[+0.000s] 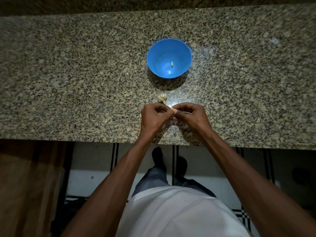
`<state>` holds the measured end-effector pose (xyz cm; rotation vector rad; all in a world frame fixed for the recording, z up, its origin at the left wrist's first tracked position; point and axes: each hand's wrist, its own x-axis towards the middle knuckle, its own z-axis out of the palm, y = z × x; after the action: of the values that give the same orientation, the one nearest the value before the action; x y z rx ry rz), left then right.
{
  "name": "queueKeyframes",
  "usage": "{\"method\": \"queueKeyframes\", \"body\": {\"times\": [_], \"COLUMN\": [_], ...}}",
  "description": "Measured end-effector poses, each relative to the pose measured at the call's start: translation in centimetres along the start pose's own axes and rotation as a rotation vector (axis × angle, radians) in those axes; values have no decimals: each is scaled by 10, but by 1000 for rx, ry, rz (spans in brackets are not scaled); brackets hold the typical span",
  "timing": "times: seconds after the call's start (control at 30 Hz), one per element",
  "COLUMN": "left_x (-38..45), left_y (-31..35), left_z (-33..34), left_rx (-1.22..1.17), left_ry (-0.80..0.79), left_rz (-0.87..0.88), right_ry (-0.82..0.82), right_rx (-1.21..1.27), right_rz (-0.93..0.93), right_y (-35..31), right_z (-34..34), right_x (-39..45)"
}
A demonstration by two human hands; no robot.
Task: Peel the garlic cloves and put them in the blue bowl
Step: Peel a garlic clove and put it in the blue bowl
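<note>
A blue bowl (154,53) stands in the middle of the granite counter, with one peeled garlic clove (172,64) lying inside it. Nearer to me a partial garlic bulb (162,98) sits on the counter. Just in front of that bulb my left hand (153,118) and my right hand (191,117) meet fingertip to fingertip. Both pinch a small garlic clove (171,108) between them, and only its pale tip shows. The rest of the clove is hidden by my fingers.
The speckled granite counter (85,82) runs across the whole view, its front edge just below my wrists. A few thin scraps of garlic skin (218,104) lie to the right. A wooden panel (25,185) stands below left, tiled floor under my feet.
</note>
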<state>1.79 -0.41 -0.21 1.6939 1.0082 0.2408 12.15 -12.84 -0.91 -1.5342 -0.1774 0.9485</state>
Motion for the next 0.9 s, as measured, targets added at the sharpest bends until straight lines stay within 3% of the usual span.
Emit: {"method": "queueKeyframes", "body": {"times": [0.43, 0.7, 0.9], "left_x": [1, -5, -7], "left_y": [-15, -16, -13], "left_z": [-5, -14, -15], "left_rx": [-132, -116, -159], "left_ry": [-30, -145, -82], "left_rz": [-56, 69, 67], "right_ry": [-95, -69, -51], "right_rx": [213, -57, 90], "right_rz": [189, 50, 96], "right_y": [0, 0, 1], "right_z": [-2, -4, -4], "right_x": [2, 4, 2]}}
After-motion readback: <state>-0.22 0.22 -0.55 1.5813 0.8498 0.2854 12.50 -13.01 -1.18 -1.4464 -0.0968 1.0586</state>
